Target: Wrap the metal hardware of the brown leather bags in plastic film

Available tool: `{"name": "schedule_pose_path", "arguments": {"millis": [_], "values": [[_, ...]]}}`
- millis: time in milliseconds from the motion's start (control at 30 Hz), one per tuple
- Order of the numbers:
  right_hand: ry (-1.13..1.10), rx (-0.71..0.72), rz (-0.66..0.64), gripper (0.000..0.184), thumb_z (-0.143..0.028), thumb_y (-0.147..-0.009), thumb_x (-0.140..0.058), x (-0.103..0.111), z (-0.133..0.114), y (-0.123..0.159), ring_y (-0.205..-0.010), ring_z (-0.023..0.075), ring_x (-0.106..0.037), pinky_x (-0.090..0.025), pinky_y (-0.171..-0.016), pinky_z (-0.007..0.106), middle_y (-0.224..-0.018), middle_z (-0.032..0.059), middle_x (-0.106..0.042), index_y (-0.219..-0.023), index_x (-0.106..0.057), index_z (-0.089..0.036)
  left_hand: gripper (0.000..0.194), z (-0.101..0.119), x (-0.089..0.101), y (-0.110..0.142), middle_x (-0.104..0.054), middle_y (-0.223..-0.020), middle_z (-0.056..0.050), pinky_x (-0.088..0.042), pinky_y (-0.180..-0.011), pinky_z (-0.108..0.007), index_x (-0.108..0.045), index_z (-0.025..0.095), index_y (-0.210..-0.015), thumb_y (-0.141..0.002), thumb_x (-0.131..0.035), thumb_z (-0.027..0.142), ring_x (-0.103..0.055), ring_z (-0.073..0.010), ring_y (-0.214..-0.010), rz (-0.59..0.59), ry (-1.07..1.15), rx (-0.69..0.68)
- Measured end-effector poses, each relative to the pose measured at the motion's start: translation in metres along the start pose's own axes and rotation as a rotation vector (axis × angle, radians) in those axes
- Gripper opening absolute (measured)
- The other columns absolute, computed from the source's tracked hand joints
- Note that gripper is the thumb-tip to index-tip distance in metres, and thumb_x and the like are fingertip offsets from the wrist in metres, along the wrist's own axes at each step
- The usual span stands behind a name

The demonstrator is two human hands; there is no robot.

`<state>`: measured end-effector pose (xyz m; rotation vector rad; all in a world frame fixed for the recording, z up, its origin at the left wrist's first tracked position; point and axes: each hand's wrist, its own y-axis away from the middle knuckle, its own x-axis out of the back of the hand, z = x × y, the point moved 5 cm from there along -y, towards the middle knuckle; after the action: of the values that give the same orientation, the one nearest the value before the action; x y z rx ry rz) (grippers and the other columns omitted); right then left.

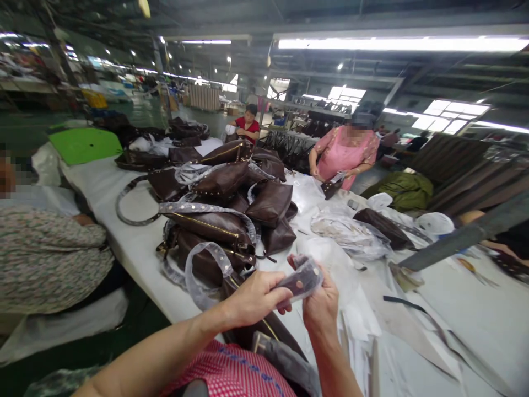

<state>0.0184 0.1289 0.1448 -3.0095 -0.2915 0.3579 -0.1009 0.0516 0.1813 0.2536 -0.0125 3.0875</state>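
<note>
Between my two hands is a studded bag strap [300, 282] in a clear plastic sleeve, bent into a fold at its far end. My left hand [258, 298] pinches it from the left, thumb on top. Around its right side my right hand [322, 298] is closed, with some fingers hidden behind the strap. Below them a dark brown handbag [275, 331] with a gold zipper lies against my red checked apron [231, 369]. One wrapped handle loop [202, 275] of a bag stands up left of my left hand.
Several brown handbags [223, 182] are heaped ahead on the white table [144, 259]. Plastic bags [351, 229], scissors [477, 271] and a slanted metal post [454, 242] are on the right. One person in pink [345, 149] handles a bag across the table; another person [49, 259] sits left.
</note>
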Motion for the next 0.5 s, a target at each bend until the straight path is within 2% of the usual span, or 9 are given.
{"name": "schedule_pose_path", "arguments": {"millis": [67,133,200,267,367,500], "values": [[-0.216,-0.173,-0.035,0.035,-0.027,-0.064,-0.071,-0.015,0.005,0.006,-0.083,0.0248,-0.067,-0.052,-0.068,0.034,-0.093,0.0062,-0.073,-0.097,-0.066,-0.02,0.008,-0.007,0.003,0.001,-0.065,-0.071,0.0,-0.045,-0.063,-0.022,-0.059,0.016,-0.081,-0.079,-0.052,0.02,-0.06,-0.0124,-0.065,0.093,-0.001,-0.022],[-0.34,-0.302,-0.084,0.04,-0.026,-0.062,-0.073,-0.028,0.008,0.012,-0.077,0.024,-0.067,-0.051,-0.061,0.033,-0.09,0.0055,-0.073,-0.101,-0.065,-0.021,0.017,-0.013,0.006,0.001,-0.064,-0.072,0.001,-0.045,-0.06,-0.021,-0.055,0.017,-0.095,-0.078,-0.056,0.021,-0.059,-0.012,-0.063,0.152,0.064,-0.003],[-0.39,-0.363,-0.115,0.043,-0.029,-0.063,-0.073,-0.034,0.01,0.015,-0.077,0.0236,-0.067,-0.049,-0.059,0.031,-0.089,0.0058,-0.073,-0.104,-0.064,-0.021,0.025,-0.016,0.006,0.001,-0.063,-0.074,0.001,-0.045,-0.058,-0.021,-0.053,0.017,-0.102,-0.078,-0.057,0.023,-0.058,-0.0115,-0.06,0.152,0.129,0.026],[-0.379,-0.365,-0.115,0.039,-0.033,-0.066,-0.072,-0.034,0.01,0.016,-0.077,0.0226,-0.066,-0.049,-0.061,0.031,-0.086,0.0059,-0.073,-0.101,-0.065,-0.02,0.024,-0.016,0.004,0.0,-0.062,-0.075,0.0,-0.046,-0.057,-0.022,-0.056,0.015,-0.099,-0.078,-0.057,0.027,-0.056,-0.0109,-0.058,0.118,0.155,0.053],[-0.293,-0.295,-0.12,0.027,-0.034,-0.068,-0.07,-0.028,0.005,0.018,-0.076,0.0199,-0.063,-0.048,-0.068,0.03,-0.083,0.0047,-0.072,-0.089,-0.068,-0.018,0.024,-0.014,0.001,0.0,-0.06,-0.075,-0.001,-0.046,-0.055,-0.022,-0.061,0.014,-0.09,-0.077,-0.06,0.034,-0.054,-0.0105,-0.058,0.063,0.166,0.067],[-0.214,-0.189,-0.096,0.016,-0.031,-0.072,-0.063,-0.022,-0.008,0.02,-0.069,0.0169,-0.059,-0.045,-0.067,0.027,-0.071,0.0012,-0.068,-0.077,-0.068,-0.017,0.042,-0.022,-0.001,-0.002,-0.063,-0.071,0.0,-0.047,-0.053,-0.023,-0.057,0.017,-0.095,-0.071,-0.068,0.049,-0.057,-0.0134,-0.058,0.089,0.192,0.089]]}}
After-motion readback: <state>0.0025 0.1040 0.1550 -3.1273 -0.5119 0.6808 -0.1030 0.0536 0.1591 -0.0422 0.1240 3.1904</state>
